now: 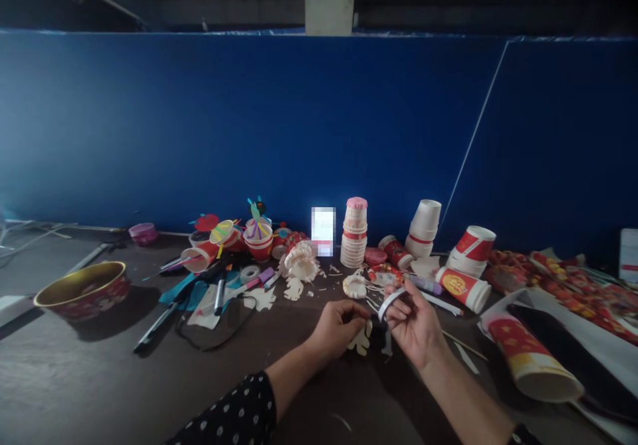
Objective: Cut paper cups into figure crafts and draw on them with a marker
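Note:
My right hand (416, 322) has its fingers curled round a narrow white paper strip (391, 303) bent into a loop. To its left, my left hand (339, 329) is closed in a pinch, with the fingertips pointing at the strip. A cream paper cut-out (361, 340) with a wavy outline shows just below the left fingertips. Whether they grip it or it lies on the table, I cannot tell. Just beyond the hands sits a pale round piece with a scalloped rim (355, 286), with thin paper scraps beside it.
Behind stand a tall stack of paper cups (353, 246) and white upturned cups (423, 229). A red-and-gold bowl (84, 292), a marker (220, 295) and a black-handled cutter (157, 325) lie left. At right are a red paper cup (533, 358) and a dark phone-like slab (573, 352).

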Action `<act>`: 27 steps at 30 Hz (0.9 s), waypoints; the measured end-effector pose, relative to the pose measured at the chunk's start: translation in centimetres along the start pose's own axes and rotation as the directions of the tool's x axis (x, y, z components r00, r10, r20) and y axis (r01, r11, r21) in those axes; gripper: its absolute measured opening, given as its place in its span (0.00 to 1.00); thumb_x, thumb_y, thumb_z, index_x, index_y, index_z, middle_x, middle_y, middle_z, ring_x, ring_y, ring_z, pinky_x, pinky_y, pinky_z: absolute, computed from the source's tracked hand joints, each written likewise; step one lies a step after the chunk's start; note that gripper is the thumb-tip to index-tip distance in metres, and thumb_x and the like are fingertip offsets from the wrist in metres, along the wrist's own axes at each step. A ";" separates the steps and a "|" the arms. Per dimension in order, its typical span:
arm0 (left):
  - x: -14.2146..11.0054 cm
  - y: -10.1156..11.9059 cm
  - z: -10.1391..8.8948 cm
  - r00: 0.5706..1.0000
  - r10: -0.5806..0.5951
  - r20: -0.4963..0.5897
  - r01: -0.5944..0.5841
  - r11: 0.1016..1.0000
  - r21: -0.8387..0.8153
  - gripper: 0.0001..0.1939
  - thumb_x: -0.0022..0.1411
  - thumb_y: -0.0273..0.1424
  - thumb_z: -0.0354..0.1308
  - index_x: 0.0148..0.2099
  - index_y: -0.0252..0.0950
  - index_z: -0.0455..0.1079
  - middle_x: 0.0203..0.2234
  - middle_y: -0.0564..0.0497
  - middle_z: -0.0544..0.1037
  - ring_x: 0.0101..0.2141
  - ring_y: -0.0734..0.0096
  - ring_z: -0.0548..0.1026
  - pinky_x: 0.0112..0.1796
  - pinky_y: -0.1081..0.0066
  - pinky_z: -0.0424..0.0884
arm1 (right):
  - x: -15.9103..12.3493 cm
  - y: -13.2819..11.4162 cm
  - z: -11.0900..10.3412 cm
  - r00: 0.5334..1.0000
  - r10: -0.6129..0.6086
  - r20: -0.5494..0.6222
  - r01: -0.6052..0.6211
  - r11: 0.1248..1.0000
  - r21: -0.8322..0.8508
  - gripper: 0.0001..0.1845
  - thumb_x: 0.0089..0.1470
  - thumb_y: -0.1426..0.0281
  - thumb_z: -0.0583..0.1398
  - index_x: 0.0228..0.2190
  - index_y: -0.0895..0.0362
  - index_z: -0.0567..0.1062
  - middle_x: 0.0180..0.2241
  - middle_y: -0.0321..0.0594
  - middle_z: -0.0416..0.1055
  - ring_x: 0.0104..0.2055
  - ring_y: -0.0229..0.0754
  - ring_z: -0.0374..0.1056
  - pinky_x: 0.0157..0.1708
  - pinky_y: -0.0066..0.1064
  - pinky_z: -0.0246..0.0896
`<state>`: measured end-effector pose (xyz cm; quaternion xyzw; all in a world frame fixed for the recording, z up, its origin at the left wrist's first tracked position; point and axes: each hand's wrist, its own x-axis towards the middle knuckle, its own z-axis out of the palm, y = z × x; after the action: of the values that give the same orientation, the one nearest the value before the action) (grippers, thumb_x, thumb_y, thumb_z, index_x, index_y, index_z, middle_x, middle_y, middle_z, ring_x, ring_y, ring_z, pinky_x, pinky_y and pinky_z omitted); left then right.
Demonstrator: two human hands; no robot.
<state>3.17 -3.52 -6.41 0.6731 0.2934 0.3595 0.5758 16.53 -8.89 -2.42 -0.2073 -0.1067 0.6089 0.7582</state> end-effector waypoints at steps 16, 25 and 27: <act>-0.9 1.2 -0.2 0.944 0.329 -0.030 -0.308 0.910 0.277 0.10 0.46 0.33 0.62 0.32 0.33 0.74 0.27 0.48 0.75 0.30 0.70 0.70 0.33 0.74 0.65 | -1.3 1.0 0.6 0.991 0.003 0.136 0.021 0.984 -0.178 0.06 0.43 0.68 0.61 0.24 0.58 0.70 0.23 0.34 0.67 0.14 0.24 0.48 0.13 0.16 0.48; -0.7 1.0 -0.1 0.908 0.418 -0.021 -0.392 0.869 0.303 0.06 0.50 0.30 0.59 0.30 0.33 0.74 0.26 0.47 0.74 0.29 0.70 0.71 0.32 0.74 0.66 | -1.0 1.9 -0.7 0.942 -0.248 0.226 0.334 0.761 -0.557 0.09 0.45 0.64 0.61 0.28 0.57 0.73 0.22 0.33 0.67 0.20 0.31 0.57 0.18 0.22 0.52; -0.7 0.9 -0.1 0.913 0.405 -0.049 -0.373 0.876 0.305 0.06 0.50 0.30 0.59 0.30 0.34 0.74 0.26 0.47 0.74 0.29 0.70 0.71 0.32 0.74 0.66 | -1.0 2.0 -0.8 0.917 -0.287 0.276 0.398 0.665 -0.632 0.09 0.46 0.64 0.61 0.30 0.56 0.73 0.26 0.34 0.69 0.25 0.34 0.62 0.26 0.25 0.58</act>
<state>2.66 -4.13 -5.63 0.7740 0.2330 0.4582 0.3696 14.89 -9.68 -3.92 -0.3971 -0.4153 0.3878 0.7207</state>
